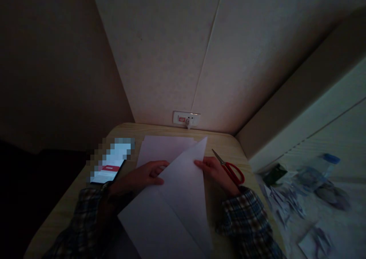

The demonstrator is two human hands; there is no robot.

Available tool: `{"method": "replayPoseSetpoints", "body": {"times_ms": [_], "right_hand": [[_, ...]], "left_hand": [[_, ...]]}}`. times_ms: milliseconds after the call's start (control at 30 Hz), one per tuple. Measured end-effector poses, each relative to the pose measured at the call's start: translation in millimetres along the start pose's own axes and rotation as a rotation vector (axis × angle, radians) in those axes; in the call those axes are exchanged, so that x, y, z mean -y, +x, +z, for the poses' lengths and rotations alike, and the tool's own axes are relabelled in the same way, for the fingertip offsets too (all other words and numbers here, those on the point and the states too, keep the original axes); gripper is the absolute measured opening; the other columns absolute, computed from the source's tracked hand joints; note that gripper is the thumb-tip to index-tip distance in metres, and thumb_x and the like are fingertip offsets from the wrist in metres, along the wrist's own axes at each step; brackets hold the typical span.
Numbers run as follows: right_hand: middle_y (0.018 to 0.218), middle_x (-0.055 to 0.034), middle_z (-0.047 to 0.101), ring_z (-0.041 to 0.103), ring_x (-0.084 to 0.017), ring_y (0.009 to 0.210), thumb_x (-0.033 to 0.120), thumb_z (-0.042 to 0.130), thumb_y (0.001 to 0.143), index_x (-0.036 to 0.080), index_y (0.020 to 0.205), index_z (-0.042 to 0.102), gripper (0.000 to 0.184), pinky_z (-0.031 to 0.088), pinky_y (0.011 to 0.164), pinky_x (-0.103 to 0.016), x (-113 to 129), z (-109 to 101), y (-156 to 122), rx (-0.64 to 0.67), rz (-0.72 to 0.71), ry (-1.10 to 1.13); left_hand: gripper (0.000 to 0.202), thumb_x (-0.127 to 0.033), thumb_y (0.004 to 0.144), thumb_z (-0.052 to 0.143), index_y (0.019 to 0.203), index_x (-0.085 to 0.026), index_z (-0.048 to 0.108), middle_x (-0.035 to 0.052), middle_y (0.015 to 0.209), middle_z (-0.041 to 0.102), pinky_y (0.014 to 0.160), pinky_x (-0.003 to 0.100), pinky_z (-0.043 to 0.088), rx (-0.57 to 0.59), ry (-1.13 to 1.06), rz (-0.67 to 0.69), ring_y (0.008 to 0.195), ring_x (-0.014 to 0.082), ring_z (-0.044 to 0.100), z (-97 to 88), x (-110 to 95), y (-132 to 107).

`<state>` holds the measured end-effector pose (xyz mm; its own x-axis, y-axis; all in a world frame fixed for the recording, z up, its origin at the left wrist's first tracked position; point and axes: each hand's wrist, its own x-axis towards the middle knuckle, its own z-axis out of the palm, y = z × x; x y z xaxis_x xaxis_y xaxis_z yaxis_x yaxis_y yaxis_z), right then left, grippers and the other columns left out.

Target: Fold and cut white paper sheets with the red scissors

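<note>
White paper sheet (183, 186), pinched by the left hand (153, 174) and right hand (214, 168), might wrinkle or tear if pulled unevenly.

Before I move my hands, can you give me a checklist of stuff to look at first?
1. Left hand gripping the held sheet: ok, thumb on top at its left edge.
2. Right hand gripping it: ok, pinching the right edge.
3. Scissors well away from that hand: not ok, they lie close beside it.
4. Phone clear of the held sheet: ok, off to its left.
5. Bottom edge of the held sheet straight: cannot tell, it runs out of view.
</note>
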<state>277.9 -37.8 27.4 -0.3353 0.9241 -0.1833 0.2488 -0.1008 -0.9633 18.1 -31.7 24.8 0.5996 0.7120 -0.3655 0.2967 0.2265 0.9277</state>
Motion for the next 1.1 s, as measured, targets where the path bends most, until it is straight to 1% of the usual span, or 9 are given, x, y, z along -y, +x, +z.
{"method": "replayPoseSetpoints", "body": {"times_ms": [100,233,400,533,700,800,867,1000,1100], "right_hand": [[0.053,0.0016,0.048,0.042,-0.010,0.049,0.056,0.046,0.080,0.016,0.057,0.052,0.047,0.032,0.047,-0.024,-5,2,1,-0.063,0.004,-0.023],[0.064,-0.0006,0.055,0.047,-0.012,0.056,0.055,0.052,0.077,0.014,0.069,0.059,0.042,0.035,0.052,-0.024,-6,4,2,0.097,0.022,0.012],[0.056,0.0007,0.050,0.042,-0.011,0.050,0.061,0.046,0.078,0.015,0.063,0.057,0.049,0.031,0.045,-0.024,-1,7,0,-0.049,0.022,-0.004],[0.060,-0.0006,0.055,0.045,-0.011,0.051,0.057,0.054,0.075,0.014,0.069,0.061,0.044,0.032,0.045,-0.023,2,7,-3,0.061,0.077,0.039],[0.052,0.0017,0.047,0.037,-0.008,0.045,0.056,0.048,0.079,0.014,0.059,0.056,0.047,0.028,0.041,-0.022,-2,5,-3,-0.020,0.070,0.044],[0.056,0.0012,0.050,0.040,-0.009,0.048,0.053,0.051,0.078,0.013,0.066,0.060,0.043,0.029,0.043,-0.022,-5,-2,-1,0.044,0.035,0.000],[0.058,0.0014,0.050,0.040,-0.009,0.049,0.052,0.052,0.079,0.014,0.069,0.061,0.040,0.029,0.043,-0.021,-6,-7,0,0.071,0.025,-0.023],[0.053,0.0028,0.044,0.035,-0.008,0.045,0.055,0.048,0.080,0.014,0.062,0.055,0.045,0.025,0.040,-0.021,-5,-10,0,-0.015,0.044,-0.040],[0.055,0.0021,0.048,0.039,-0.008,0.047,0.053,0.051,0.079,0.013,0.066,0.058,0.042,0.027,0.042,-0.021,-6,-9,1,0.009,0.059,-0.031]], "left_hand": [[0.050,-0.028,0.064,0.068,0.112,-0.021,0.054,0.0049,0.102,0.067,0.077,0.031,0.047,-0.003,-0.026,0.009,0.093,0.0227,0.062,-1.5,0,1],[0.050,-0.029,0.066,0.067,0.113,-0.021,0.054,0.0073,0.102,0.067,0.073,0.032,0.048,-0.048,-0.106,0.040,0.089,0.0230,0.064,-4.8,-1,0],[0.054,-0.028,0.065,0.068,0.115,-0.021,0.051,0.0089,0.102,0.068,0.071,0.031,0.049,-0.082,-0.202,0.063,0.087,0.0235,0.065,-4.3,-3,0],[0.056,-0.029,0.063,0.070,0.114,-0.018,0.051,0.0092,0.098,0.069,0.068,0.031,0.050,-0.230,-0.227,0.028,0.087,0.0254,0.065,-3.8,-7,-2],[0.061,-0.031,0.060,0.072,0.115,-0.015,0.051,0.0102,0.098,0.068,0.067,0.031,0.050,-0.422,-0.250,0.010,0.085,0.0258,0.065,-6.7,-16,-8],[0.059,-0.031,0.063,0.070,0.116,-0.016,0.050,0.0091,0.097,0.069,0.065,0.030,0.050,-0.483,-0.280,0.047,0.081,0.0241,0.066,-9.6,-18,-9],[0.054,-0.032,0.067,0.068,0.116,-0.018,0.050,0.0078,0.098,0.069,0.064,0.030,0.051,-0.504,-0.304,0.082,0.079,0.0227,0.066,-11.4,-16,-9],[0.049,-0.034,0.068,0.067,0.113,-0.020,0.051,0.0072,0.099,0.069,0.065,0.030,0.051,-0.502,-0.309,0.131,0.078,0.0225,0.067,-13.0,-14,-6],[0.051,-0.034,0.069,0.066,0.115,-0.019,0.050,0.0082,0.102,0.068,0.065,0.031,0.052,-0.499,-0.301,0.135,0.081,0.0236,0.066,-12.6,-15,-6]]}}
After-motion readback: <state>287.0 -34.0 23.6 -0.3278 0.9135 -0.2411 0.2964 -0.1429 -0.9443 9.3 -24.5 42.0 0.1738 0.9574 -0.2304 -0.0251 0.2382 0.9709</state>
